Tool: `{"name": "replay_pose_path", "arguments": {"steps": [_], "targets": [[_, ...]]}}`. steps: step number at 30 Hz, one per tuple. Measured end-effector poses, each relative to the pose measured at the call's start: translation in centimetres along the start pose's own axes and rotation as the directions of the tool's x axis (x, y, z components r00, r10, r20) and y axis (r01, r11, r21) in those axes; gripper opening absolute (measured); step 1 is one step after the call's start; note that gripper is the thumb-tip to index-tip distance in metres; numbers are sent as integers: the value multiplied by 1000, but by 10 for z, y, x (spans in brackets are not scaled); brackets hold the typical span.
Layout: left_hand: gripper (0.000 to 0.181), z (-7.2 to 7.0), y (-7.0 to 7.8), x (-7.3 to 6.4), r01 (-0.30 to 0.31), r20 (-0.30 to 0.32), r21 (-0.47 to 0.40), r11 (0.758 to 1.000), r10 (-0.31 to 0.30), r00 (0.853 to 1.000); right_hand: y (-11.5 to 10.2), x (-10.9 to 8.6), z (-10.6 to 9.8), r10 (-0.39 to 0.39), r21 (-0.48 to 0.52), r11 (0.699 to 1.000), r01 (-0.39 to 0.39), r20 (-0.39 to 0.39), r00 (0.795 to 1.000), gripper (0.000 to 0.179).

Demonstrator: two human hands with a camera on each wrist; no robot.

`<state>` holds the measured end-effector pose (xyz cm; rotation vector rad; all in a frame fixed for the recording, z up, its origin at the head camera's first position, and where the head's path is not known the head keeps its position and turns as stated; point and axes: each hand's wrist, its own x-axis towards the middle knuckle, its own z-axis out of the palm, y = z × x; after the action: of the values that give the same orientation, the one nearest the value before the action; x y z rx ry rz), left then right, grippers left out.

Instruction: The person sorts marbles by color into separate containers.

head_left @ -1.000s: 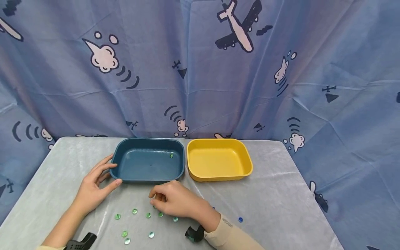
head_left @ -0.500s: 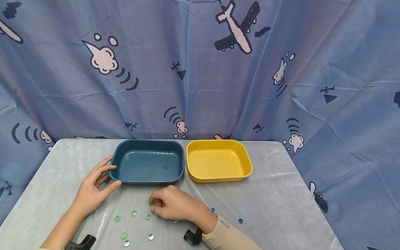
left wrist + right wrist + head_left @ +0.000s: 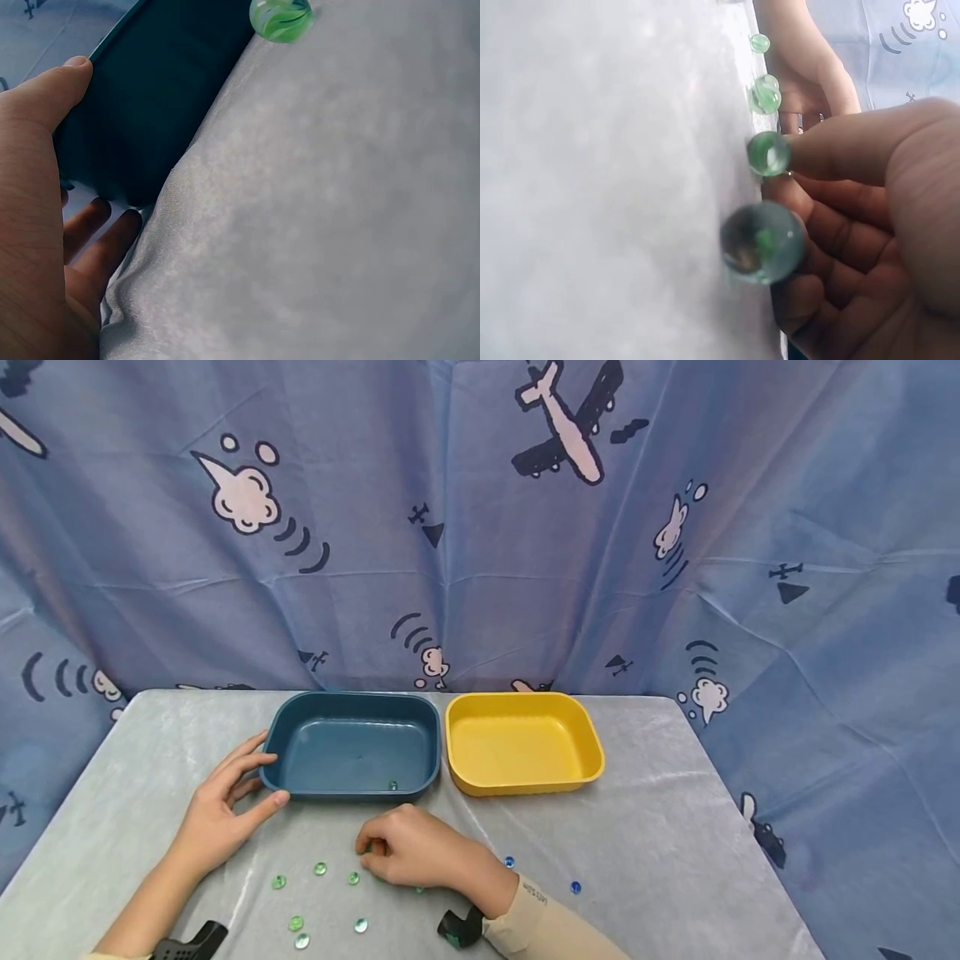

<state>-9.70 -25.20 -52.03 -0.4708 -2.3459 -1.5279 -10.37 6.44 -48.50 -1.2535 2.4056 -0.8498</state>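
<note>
At the front left corner of the dark blue tray, my left hand rests with fingers spread along the side and thumb on the front rim. The left wrist view shows the thumb against the tray wall. My right hand is low over the cloth before the tray, thumb and index finger pinching a green marble, mostly hidden by the fingers. Close by in the right wrist view are another green marble and a clear greenish one. One green marble lies inside the blue tray.
A yellow tray stands right of the blue one. Several green and clear marbles, such as a green marble and a clear marble, lie in front. Two blue marbles, one nearer, are right of my right hand. A patterned curtain hangs behind.
The marble inside the blue tray has rolled from the back right toward the front wall. My right hand has lowered slightly, its fingertips closing on a green marble. My left hand stays put.
</note>
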Motion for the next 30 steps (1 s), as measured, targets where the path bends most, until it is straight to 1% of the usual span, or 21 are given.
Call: {"name": "replay_pose_path", "arguments": {"steps": [3,7,12,16,24,30], "targets": [[56,-1,0,0,1,0,6,1000,-1,1000,-1,1,-1,4,-6,1000,-4,2,1000,9],[55,-2,2,2,-2,-6,15,1000,2,1000,-3,2,-2,22,13,1000,-22,6,1000,10],[54,-1,4,2,-5,-3,-3,1000,5,1000,-3,1,-2,35,27,999,-35,12,999,9],[55,1,4,0,-9,1,-12,1000,9,1000,-2,-1,-2,15,25,1000,-16,8,1000,9],[55,2,4,-1,-10,-3,-4,1000,10,1000,-4,-1,-3,-35,4,999,35,-31,999,10],[55,2,4,0,-8,-7,6,1000,8,1000,-7,0,-7,-53,21,998,54,-32,998,12]]}}
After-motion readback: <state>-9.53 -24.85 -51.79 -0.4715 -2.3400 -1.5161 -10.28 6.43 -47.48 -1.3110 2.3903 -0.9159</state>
